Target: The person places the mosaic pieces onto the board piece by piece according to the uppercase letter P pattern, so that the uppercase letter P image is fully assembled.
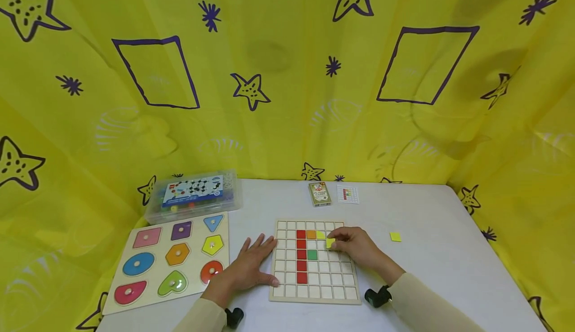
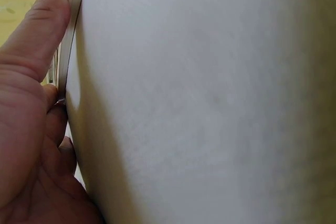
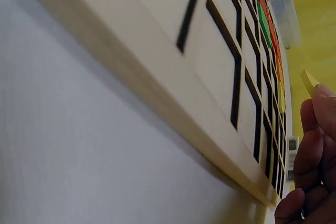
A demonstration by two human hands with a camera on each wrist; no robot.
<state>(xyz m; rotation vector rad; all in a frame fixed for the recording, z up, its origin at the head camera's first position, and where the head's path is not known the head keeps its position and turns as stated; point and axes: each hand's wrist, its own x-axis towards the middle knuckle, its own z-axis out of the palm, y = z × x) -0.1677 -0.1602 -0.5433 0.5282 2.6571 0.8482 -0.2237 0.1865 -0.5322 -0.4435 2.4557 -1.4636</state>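
Observation:
A wooden grid board (image 1: 332,279) lies flat on the white table. Set in its cells are a column of red square tiles (image 1: 302,253), an orange tile (image 1: 311,234) and a yellow tile (image 1: 320,234) in a row at the top, and a green tile (image 1: 312,255). My right hand (image 1: 361,247) pinches another yellow tile (image 1: 330,243) over the board's upper right part; the right wrist view shows this tile (image 3: 308,81) tilted, held above the surface. With fingers spread, my left hand (image 1: 249,268) rests against the board's left edge, its thumb at the lower left.
One more yellow tile (image 1: 395,236) lies right of the board. Behind it stand a card box (image 1: 320,194) and a small pattern card (image 1: 348,194). At left are a knobbed shape puzzle (image 1: 154,244) and a clear plastic case (image 1: 233,192). A yellow curtain (image 1: 287,137) hangs behind.

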